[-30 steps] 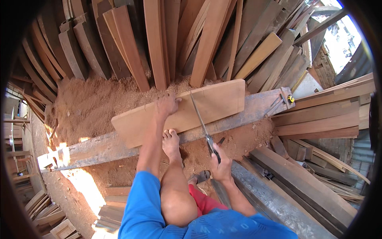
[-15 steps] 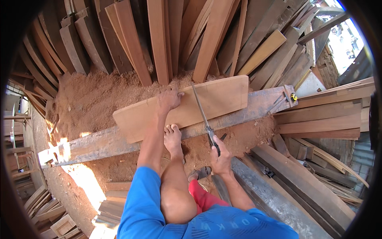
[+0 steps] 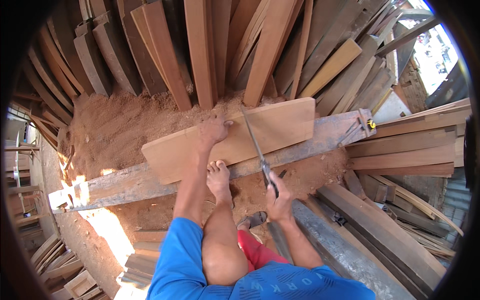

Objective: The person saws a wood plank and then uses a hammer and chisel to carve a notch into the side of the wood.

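Right hand (image 3: 280, 201), holding the black-handled grey metal saw (image 3: 256, 145), has moved slightly upward; left hand (image 3: 213, 130) rests on the light-brown wooden board (image 3: 285, 122), frame centre.

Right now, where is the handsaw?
In the head view, the handsaw is just right of centre, its handle in the right hand and its blade across the pale board, right of the left hand.
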The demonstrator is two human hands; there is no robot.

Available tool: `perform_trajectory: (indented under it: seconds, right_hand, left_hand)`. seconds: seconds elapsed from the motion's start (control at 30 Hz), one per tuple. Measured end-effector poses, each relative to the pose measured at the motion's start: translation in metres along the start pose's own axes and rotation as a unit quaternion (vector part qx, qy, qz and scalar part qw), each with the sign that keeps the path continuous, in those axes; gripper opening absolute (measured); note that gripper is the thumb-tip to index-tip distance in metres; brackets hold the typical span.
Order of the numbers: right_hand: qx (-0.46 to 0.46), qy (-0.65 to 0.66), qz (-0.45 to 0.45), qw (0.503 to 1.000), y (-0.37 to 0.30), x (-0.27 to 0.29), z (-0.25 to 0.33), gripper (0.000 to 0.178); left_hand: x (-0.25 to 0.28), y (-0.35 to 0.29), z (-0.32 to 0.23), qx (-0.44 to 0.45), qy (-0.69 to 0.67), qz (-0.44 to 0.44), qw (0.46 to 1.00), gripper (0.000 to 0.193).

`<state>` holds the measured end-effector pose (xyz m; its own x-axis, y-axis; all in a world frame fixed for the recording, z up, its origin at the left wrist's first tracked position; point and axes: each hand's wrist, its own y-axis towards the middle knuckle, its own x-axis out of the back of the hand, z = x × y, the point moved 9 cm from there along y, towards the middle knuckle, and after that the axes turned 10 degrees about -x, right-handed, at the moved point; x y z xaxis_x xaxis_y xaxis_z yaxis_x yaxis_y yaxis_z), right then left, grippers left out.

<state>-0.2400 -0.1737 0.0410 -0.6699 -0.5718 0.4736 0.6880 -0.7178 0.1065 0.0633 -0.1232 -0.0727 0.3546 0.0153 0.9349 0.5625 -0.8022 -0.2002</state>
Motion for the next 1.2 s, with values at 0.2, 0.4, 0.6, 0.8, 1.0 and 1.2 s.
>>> perform_trajectory:
  seconds: [0.2, 0.4, 0.6, 0.8, 1.0, 1.2]
  right_hand:
    - [-0.03, -0.041, -0.038, 0.998, 0.118, -0.052, -0.002, 0.034]
    - [-0.077, 0.007, 0.033, 0.996, -0.014, -0.01, -0.005, 0.036]
    - [-0.076, -0.041, -0.015, 0.996, 0.094, -0.038, -0.012, 0.034]
    - [-0.081, -0.005, 0.032, 0.996, 0.062, -0.037, -0.008, 0.037]
    - [0.017, 0.021, -0.026, 0.999, 0.016, -0.02, -0.011, 0.038]
    - [-0.084, -0.011, 0.014, 0.996, 0.115, -0.064, -0.021, 0.036]
  left_hand:
    - [0.005, -0.002, -0.018, -0.011, -0.03, -0.019, 0.999, 0.057]
    - [-0.005, 0.003, 0.034, 0.025, -0.02, -0.033, 0.999, 0.049]
    - [0.005, -0.001, -0.019, -0.028, -0.001, -0.046, 0.999, 0.05]
    - [0.008, -0.001, -0.005, 0.009, -0.016, 0.029, 0.999, 0.057]
    - [0.004, -0.009, -0.005, 0.01, 0.007, -0.01, 1.0, 0.056]
    - [0.008, -0.004, -0.018, 0.007, -0.036, 0.03, 0.999, 0.057]
